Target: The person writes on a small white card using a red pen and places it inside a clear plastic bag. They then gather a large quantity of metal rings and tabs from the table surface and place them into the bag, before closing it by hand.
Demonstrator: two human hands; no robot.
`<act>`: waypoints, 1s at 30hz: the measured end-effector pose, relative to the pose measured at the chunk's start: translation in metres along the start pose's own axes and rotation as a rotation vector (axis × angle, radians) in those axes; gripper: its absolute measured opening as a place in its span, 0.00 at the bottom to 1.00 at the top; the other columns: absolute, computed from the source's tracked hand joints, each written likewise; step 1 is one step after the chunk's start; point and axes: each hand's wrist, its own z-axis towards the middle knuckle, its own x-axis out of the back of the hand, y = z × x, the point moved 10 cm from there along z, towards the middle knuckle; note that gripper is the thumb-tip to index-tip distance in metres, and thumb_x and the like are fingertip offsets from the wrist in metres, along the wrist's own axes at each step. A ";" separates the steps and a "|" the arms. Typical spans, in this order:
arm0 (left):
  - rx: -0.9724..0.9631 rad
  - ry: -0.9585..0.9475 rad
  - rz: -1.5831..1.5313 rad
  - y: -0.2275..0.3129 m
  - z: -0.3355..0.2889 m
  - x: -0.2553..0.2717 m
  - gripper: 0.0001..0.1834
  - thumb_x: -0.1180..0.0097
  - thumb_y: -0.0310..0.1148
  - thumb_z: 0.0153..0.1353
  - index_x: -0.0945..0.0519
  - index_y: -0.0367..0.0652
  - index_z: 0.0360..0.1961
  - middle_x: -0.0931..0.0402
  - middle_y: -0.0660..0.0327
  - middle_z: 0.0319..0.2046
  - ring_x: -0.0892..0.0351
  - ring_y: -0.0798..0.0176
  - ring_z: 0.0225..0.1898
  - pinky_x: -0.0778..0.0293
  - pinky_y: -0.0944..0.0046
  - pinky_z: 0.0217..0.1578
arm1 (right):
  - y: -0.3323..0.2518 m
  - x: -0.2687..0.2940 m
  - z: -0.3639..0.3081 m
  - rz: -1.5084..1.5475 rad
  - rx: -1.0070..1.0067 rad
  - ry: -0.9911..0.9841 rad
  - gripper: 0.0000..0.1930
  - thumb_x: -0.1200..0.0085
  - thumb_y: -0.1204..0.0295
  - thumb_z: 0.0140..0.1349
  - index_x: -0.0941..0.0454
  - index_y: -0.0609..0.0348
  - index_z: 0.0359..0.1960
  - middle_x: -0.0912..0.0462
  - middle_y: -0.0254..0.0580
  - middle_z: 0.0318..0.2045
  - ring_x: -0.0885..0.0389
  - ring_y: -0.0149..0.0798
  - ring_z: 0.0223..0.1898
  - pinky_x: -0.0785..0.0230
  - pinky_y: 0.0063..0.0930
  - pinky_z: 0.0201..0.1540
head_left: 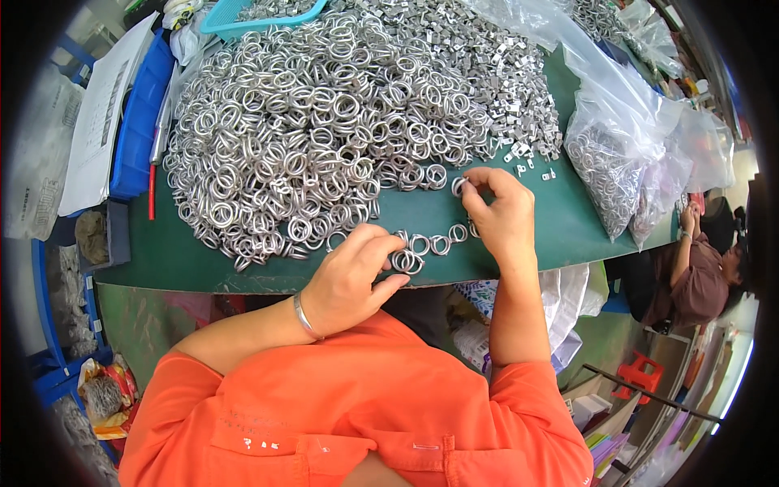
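Observation:
My left hand [353, 268], with a metal bangle on its wrist, curls its fingers and thumb around a small cluster of silver metal rings [406, 261] near the table's front edge. A short row of loose rings [440, 244] lies between my two hands. To the right, my right hand [501, 213] pinches a metal ring [459, 187] between thumb and forefinger, just in front of the pile. A large heap of the same rings [284, 122] covers the table beyond both hands.
Small flat metal clips with holes [511, 89] are heaped at the back right of the green table [162, 252]. Clear plastic bags of metal parts [608, 162] stand on the right. A blue tray [142, 122] with papers is at the left; a light blue basket [235, 24] sits behind. Another person [702, 268] sits far right.

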 end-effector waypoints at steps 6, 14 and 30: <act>-0.012 -0.001 0.013 0.001 0.001 0.000 0.24 0.31 0.22 0.44 0.27 0.37 0.44 0.30 0.57 0.39 0.26 0.67 0.29 0.26 0.70 0.29 | -0.023 0.019 -0.031 0.604 0.251 0.193 0.13 0.44 0.88 0.51 0.29 0.65 0.38 0.18 0.44 0.31 0.18 0.34 0.33 0.26 0.23 0.38; -0.154 0.110 -0.280 0.024 0.011 0.017 0.23 0.33 0.21 0.49 0.28 0.34 0.46 0.30 0.49 0.48 0.21 0.63 0.40 0.20 0.67 0.40 | -0.094 0.011 -0.061 0.544 0.589 -0.008 0.11 0.44 0.91 0.42 0.24 0.64 0.27 0.18 0.50 0.32 0.18 0.46 0.33 0.26 0.31 0.37; -0.021 0.246 -0.290 0.006 0.012 0.032 0.18 0.34 0.17 0.48 0.25 0.33 0.41 0.29 0.55 0.43 0.23 0.66 0.41 0.21 0.70 0.38 | -0.041 0.000 -0.011 0.044 0.300 0.084 0.05 0.42 0.83 0.50 0.21 0.62 0.29 0.23 0.41 0.29 0.24 0.41 0.32 0.32 0.29 0.33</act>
